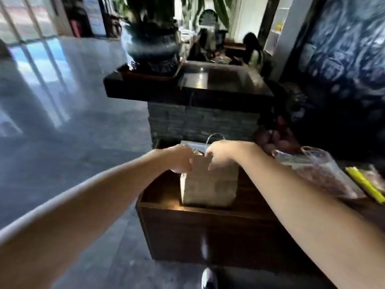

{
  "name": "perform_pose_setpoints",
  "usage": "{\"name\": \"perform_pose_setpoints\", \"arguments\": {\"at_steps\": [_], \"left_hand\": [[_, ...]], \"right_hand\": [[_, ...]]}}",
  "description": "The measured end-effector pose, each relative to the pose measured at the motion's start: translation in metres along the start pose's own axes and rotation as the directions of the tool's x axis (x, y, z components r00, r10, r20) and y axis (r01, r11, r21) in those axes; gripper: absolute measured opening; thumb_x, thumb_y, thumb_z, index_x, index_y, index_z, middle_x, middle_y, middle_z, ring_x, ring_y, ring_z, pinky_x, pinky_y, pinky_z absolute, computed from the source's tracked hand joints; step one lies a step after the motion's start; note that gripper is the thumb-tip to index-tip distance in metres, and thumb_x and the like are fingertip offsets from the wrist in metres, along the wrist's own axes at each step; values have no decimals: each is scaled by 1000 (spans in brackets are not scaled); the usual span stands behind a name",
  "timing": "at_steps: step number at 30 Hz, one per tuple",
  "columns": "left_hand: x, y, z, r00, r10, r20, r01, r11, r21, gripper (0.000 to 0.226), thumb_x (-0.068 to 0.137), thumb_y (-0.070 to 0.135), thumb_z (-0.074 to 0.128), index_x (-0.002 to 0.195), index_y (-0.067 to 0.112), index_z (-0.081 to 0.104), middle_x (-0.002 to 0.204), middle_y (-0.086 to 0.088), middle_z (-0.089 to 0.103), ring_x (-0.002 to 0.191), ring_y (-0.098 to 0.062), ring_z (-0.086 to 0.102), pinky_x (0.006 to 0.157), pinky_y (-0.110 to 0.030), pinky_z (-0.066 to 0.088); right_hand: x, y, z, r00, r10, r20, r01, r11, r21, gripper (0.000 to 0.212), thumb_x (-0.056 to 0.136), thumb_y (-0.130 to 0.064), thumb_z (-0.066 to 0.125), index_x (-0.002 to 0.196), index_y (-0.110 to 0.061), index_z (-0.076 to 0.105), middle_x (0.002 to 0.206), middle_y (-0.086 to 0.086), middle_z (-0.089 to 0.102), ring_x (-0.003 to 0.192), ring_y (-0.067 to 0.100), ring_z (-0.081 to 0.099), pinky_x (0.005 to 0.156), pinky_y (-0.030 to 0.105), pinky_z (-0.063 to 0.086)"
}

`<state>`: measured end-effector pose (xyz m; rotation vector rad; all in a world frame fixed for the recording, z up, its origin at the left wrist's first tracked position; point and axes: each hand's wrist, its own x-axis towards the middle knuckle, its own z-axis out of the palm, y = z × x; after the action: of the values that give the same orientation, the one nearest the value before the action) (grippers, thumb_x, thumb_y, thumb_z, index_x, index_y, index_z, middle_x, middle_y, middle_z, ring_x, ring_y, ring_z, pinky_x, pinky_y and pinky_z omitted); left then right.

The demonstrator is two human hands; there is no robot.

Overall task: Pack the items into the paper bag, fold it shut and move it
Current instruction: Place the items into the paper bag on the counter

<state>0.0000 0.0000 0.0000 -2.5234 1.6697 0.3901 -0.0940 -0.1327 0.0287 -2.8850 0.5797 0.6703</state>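
A brown paper bag (209, 184) stands upright at the left end of a dark wooden counter (208, 217). My left hand (180, 158) pinches the bag's top edge on the left. My right hand (224, 154) pinches the same top edge on the right, close to the left hand. A thin white handle loop (215, 135) sticks up behind my hands. The bag's mouth and its contents are hidden by my hands.
A clear plastic bag with reddish items (320, 172) lies on the counter to the right, with a yellow-green packet (364, 184) beyond it. A higher black counter (187, 88) with a large potted plant (152, 44) stands behind. Grey shiny floor (62, 122) lies left.
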Motion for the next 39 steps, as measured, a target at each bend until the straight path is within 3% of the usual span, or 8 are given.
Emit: {"name": "perform_pose_setpoints", "arguments": {"at_steps": [5,9,14,19,23,26,33,39], "left_hand": [[56,20,57,997,5,79,-3,999,-32,64,88,25,64,147,24,38,153,0,34,138,-24,36,100,-39,50],[86,7,83,996,-33,80,37,998,-53,56,89,26,62,141,28,42,149,2,31,137,-27,32,94,-45,52],[109,-6,102,998,-52,-41,50,997,-62,50,88,40,62,136,35,50,142,4,41,130,-31,30,98,-44,46],[130,-9,109,984,-144,-106,110,956,-274,25,85,44,67,106,29,69,150,1,34,142,-31,15,112,-45,35],[146,-14,107,978,-201,-52,183,954,-235,62,76,55,72,129,28,53,148,4,41,137,-29,23,109,-40,38],[152,-19,101,980,-197,-31,183,950,-252,84,71,54,76,144,30,41,139,6,46,126,-23,30,102,-37,45],[158,-29,98,990,94,-109,-107,986,-130,67,74,45,77,133,30,50,127,6,56,119,-20,46,99,-39,44],[166,-53,72,836,534,-130,-529,846,74,9,85,38,62,93,33,61,118,6,63,116,-20,53,103,-42,44]], "right_hand": [[26,57,79,987,126,-99,-109,981,162,68,77,-25,61,142,-25,40,152,9,35,135,33,40,105,45,42],[62,86,122,986,118,-122,-95,979,181,79,84,-30,57,152,-32,17,164,2,6,148,31,6,111,48,26],[100,105,155,994,58,-93,-34,969,243,73,87,-50,53,151,-28,25,159,0,18,144,30,12,108,52,31],[118,117,160,972,77,-222,11,929,370,73,83,-66,48,144,-26,40,147,3,34,133,28,27,104,48,36],[134,131,159,982,26,-189,46,930,365,85,79,-72,47,150,-31,26,160,7,16,146,30,7,115,51,17],[144,138,148,985,-50,-165,99,948,302,97,72,-75,52,151,-27,22,155,2,27,144,25,15,113,50,13],[141,124,126,935,-92,-343,170,965,202,74,61,-54,80,120,-24,46,121,-1,48,113,24,44,98,45,31],[128,117,110,841,-225,-493,310,946,97,22,70,-10,81,88,-19,72,106,2,66,102,24,58,86,38,50]]}}
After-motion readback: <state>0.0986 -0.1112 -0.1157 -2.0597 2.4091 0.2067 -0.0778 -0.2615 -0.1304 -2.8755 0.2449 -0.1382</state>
